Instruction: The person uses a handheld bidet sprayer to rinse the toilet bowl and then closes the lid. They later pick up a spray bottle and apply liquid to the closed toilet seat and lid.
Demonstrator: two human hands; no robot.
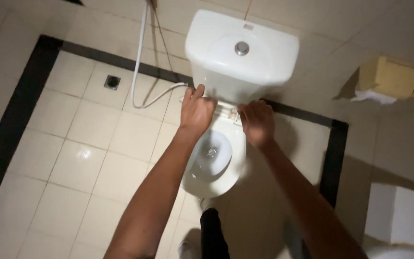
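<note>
I see my left hand [196, 111] curled loosely, fingers bent down over the far left edge of the white ceramic toilet bowl [212, 165], right where it meets the white ceramic cistern [240, 55]; the thumb points up against the cistern's lower corner. I cannot tell whether it actually grips anything there. My right hand [257, 122] lies flatter, fingers spread a little and pressed on the far right edge of the bowl, near the hinge area, grasping nothing that I can make out. The bowl stands on the pale tiled floor [82, 158], its long axis running near to far, narrow front pointing toward me and the back under the cistern. A white flexible hose [140, 62] hangs at the left, and a yellowish paper holder [391, 76] sits on the right wall.
</note>
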